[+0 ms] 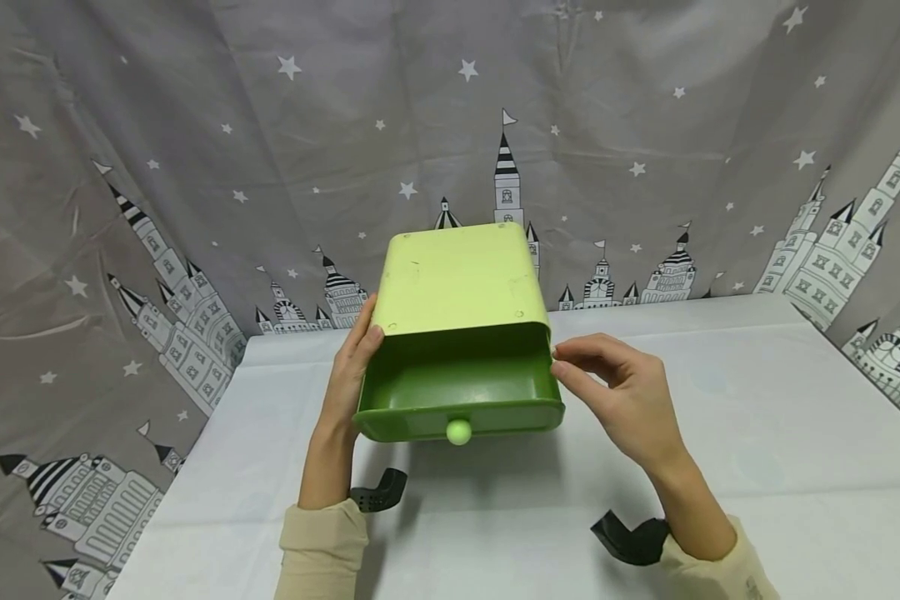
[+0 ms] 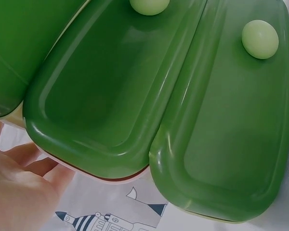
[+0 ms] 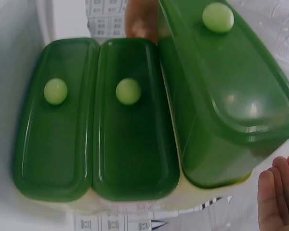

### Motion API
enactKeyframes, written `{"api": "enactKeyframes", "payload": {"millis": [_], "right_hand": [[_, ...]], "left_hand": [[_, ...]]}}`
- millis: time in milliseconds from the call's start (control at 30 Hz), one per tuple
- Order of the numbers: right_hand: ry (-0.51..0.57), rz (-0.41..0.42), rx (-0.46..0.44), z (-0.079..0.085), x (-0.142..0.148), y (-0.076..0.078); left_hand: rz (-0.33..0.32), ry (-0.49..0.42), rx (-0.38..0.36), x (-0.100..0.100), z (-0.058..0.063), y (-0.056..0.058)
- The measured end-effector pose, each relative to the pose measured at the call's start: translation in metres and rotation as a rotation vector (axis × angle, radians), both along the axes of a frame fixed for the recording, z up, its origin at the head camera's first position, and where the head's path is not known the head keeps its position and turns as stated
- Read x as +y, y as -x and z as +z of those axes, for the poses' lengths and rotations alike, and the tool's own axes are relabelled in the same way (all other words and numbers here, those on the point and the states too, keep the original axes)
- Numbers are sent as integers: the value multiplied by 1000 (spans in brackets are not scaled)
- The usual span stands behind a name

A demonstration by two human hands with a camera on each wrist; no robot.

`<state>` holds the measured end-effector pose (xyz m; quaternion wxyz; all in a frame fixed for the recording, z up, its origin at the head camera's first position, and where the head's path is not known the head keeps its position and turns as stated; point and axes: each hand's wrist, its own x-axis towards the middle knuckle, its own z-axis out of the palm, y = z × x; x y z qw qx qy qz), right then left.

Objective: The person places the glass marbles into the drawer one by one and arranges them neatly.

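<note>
A small drawer cabinet (image 1: 457, 279) with a pale yellow-green top stands in the middle of the white table. Its top drawer (image 1: 412, 423) is dark green and pulled well out, showing a bare interior; a light green round knob (image 1: 458, 432) sits on its front. Two lower drawers, such as the middle drawer (image 3: 135, 144), stay pushed in. My left hand (image 1: 347, 379) rests along the cabinet's left side, thumb near the front edge. On the right, my right hand (image 1: 630, 400) has thumb and fingertips close against the side of the top drawer, fingers bent loosely.
The white tablecloth (image 1: 757, 433) spreads around the cabinet. Behind it hangs a grey curtain (image 1: 450, 125) printed with stars and castles. A black wrist mount (image 1: 630, 540) is on my right wrist and another black mount (image 1: 381, 492) on my left.
</note>
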<state>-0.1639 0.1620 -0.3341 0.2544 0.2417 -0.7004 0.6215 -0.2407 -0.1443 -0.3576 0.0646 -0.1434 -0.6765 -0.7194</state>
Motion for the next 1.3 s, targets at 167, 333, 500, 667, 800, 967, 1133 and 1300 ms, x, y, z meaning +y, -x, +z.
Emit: {"api": "enactKeyframes", "payload": {"millis": [167, 333, 500, 667, 800, 967, 1133, 1300], "right_hand": [[-49, -52, -97, -4, 11, 6], [-83, -58, -189, -7, 19, 11], [-134, -50, -244, -6, 29, 13], [-207, -75, -299, -3, 48, 14], [-246, -120, -321, -4, 66, 14], [-260, -165, -339, -9, 84, 19], [-303, -216, -367, -14, 98, 22], [-345, -240, -395, -18, 110, 23]], "left_hand": [[-5, 3, 0, 0, 0, 0], [-9, 6, -12, -1, 1, -1], [-16, 10, -27, -3, 2, -1], [-27, 0, -33, -3, 3, -2], [-37, -5, -36, -1, 4, -2], [-32, -7, -41, -1, 4, -2], [-32, -8, -42, -1, 4, -2], [-50, -26, -31, -1, 3, -2]]}}
